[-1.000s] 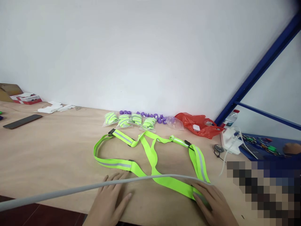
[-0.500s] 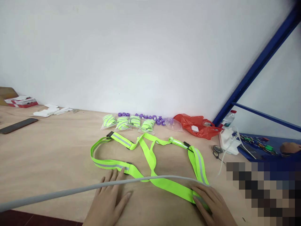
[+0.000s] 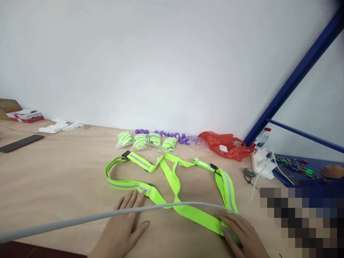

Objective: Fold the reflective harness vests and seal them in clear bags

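A neon-yellow reflective harness (image 3: 176, 179) of elastic straps with grey stripes and black buckles lies spread on the covered table. My left hand (image 3: 123, 222) rests flat, palm down, its fingers apart. Those fingertips touch the lower left strap beside a black slider. My right hand (image 3: 243, 233) lies over the lower right end of the strap, fingers stretched out, with part of the strap showing between thumb and fingers. A grey cable (image 3: 88, 219) crosses in front of both hands and over the harness.
Along the wall stand several clear bags of folded yellow straps (image 3: 125, 139), purple rolls (image 3: 141, 131) and a red plastic bag (image 3: 225, 145). At right are a bottle (image 3: 261, 138), a white power strip (image 3: 262, 165) and a blue rack (image 3: 298, 71). A dark flat bar (image 3: 21, 142) lies left.
My left hand has shifted very slightly, and the left loop of the harness has moved a little to the right. The right hand stays on the strap.
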Available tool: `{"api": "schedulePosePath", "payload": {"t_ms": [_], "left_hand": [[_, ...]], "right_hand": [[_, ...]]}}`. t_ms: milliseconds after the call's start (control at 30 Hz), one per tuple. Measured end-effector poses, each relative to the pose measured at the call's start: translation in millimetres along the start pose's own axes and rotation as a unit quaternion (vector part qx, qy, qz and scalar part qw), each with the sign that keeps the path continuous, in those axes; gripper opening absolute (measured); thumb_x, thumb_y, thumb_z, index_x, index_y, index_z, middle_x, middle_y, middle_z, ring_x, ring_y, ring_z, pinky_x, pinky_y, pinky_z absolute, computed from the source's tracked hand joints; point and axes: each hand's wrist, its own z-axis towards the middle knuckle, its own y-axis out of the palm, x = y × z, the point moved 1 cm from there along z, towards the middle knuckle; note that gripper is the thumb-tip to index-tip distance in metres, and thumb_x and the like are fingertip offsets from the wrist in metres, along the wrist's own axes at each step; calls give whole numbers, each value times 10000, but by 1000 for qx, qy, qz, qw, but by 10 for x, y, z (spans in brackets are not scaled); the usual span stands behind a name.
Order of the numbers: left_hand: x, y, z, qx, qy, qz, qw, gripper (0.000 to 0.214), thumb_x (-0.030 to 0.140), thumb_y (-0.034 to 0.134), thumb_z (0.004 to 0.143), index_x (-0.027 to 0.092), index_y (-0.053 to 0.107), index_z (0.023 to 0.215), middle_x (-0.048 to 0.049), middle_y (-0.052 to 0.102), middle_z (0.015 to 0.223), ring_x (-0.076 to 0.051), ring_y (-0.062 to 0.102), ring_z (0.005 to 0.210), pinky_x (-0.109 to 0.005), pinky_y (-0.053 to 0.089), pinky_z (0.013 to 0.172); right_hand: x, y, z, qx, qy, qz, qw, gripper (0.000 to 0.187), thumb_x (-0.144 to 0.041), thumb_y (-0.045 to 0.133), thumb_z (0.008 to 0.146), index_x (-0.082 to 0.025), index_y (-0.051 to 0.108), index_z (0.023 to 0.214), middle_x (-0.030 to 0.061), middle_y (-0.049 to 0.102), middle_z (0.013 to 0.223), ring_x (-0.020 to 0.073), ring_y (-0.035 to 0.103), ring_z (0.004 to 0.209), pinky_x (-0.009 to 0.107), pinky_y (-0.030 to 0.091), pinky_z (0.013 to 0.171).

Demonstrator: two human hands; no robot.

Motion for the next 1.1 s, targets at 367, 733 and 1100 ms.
{"api": "schedulePosePath", "payload": {"t_ms": [367,733,1100], "left_hand": [[-142,-98,144,1,26,-29,999,636,507,549,994,314,378,1576,-77,566,1499,-333,545,1358,-491,470,1110],[-90,-184,612,-88,51,-133,986,790,516,528,1005,241,155,1645,-128,359,1638,-319,344,1499,-506,355,1194],[-146,-259,784,-44,134,45,989,458,124,457,970,242,582,1395,-133,582,1394,-319,569,1211,-478,472,1002]], "right_hand": [[-10,-37,16,-3,8,11,1000,319,-448,541,1004,-279,714,1212,43,784,1092,215,750,956,319,598,832],[-27,-3,-11,-14,31,20,999,336,-469,514,1010,-271,714,1194,61,776,1110,243,739,987,376,593,865],[-68,-85,34,-113,82,76,987,349,-426,600,948,-281,694,1250,83,761,1200,279,735,1063,425,610,912]]}}
